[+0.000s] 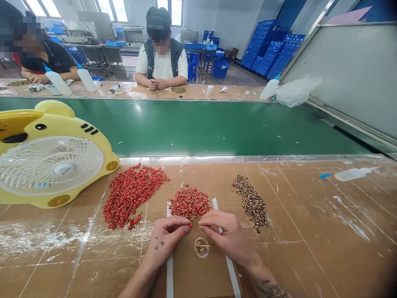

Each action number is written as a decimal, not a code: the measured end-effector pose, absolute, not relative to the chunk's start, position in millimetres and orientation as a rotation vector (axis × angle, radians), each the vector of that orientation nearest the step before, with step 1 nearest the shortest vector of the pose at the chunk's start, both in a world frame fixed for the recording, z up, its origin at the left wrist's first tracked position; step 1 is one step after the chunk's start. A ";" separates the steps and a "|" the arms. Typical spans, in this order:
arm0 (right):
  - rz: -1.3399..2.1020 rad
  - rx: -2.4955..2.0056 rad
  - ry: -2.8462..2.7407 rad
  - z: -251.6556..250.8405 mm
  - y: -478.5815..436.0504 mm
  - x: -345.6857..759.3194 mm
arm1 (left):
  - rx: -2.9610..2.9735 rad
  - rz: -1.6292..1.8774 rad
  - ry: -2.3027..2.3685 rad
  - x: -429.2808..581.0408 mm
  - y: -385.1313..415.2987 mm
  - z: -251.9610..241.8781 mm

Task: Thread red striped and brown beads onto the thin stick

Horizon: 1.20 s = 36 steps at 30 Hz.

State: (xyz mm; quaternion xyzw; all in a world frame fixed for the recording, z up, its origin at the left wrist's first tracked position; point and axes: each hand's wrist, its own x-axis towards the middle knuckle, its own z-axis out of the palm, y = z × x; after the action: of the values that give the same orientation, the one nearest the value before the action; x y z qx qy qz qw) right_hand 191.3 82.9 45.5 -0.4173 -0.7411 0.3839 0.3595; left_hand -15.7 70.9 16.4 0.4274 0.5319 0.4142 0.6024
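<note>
My left hand (169, 238) pinches a small red bead (190, 225) at its fingertips, just below a small heap of red beads (190, 202). My right hand (223, 235) is closed in a pinch close by, and anything in its fingertips is too small to see. Between the hands stands a small clear cup (201, 247) with amber liquid and a thin stick in it. A larger red heap (132, 196) lies to the left, and a heap of dark speckled beads (250, 203) lies to the right.
A yellow desk fan (52, 157) stands at the left of my cardboard-covered bench (310, 215). A plastic squeeze bottle (353, 174) lies at the right. Beyond the green conveyor belt (186, 128), co-workers sit at a bench. Blue crates (269, 49) are stacked behind them.
</note>
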 end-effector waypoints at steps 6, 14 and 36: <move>0.972 -1.091 -1.917 44.5 84.1 179.6 | 1.029 0.995 1.238 -18.6 69.0 13.9; 0.982 -1.122 -1.962 45.8 83.2 174.1 | 1.150 1.060 1.197 -16.8 70.3 13.9; 1.184 -1.232 -1.898 45.7 84.0 176.6 | 1.461 1.146 1.213 -19.1 63.9 15.5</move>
State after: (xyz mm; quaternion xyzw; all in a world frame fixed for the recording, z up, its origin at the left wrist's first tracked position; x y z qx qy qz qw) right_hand 176.6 84.0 45.7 -0.4616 -0.7113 0.4437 0.2899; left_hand -19.1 63.9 15.5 0.5898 0.4897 0.4624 0.4456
